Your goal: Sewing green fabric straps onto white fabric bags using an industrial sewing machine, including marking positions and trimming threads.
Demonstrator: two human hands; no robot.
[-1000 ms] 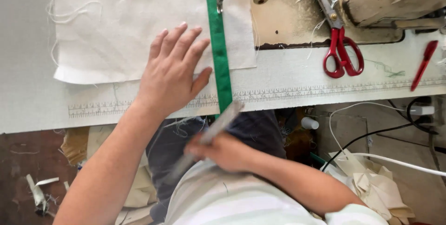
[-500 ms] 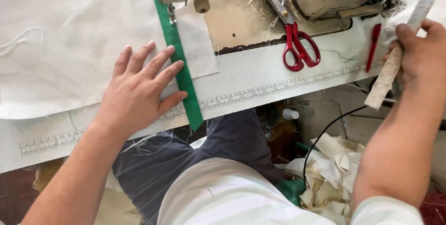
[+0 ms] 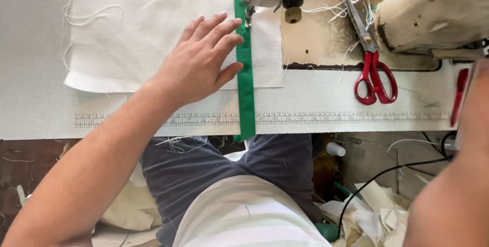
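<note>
The right hand was mostly out of view: only the forearm (image 3: 453, 196) filled the lower right corner, rising to the right edge, where the hand itself was cut off and blurred, so whether it was spread or closed on anything could not be told. A pale strip at that edge, near the wrist, was too cropped to identify. The red tool (image 3: 460, 95) beside it showed only as a narrow red shape; its kind was unclear.

The left hand (image 3: 201, 63) lay flat on the white cloth (image 3: 147, 22) at centre, fingers spread apart and gripping nothing, fingertips touching the left edge of the green tape (image 3: 245, 68). The tape ran straight down from the top of the frame, over the cloth, across the printed ruler (image 3: 331, 118) and hung off the front edge of the table (image 3: 30, 73). The cloth's top edge was cut off by the frame, and its right part lay under the sewing machine (image 3: 433, 12), whose upper body was also cropped. The needle area (image 3: 293, 2) was in shadow and hard to read, with loose threads around it.

Red-handled scissors (image 3: 374, 63) lay upper right, on the machine bed, blades pointing up, well apart from the left hand.

Below the table at lower right, a heap of pale scraps (image 3: 374, 214) sat half hidden by the forearm; whether a bin held them could not be seen.
</note>
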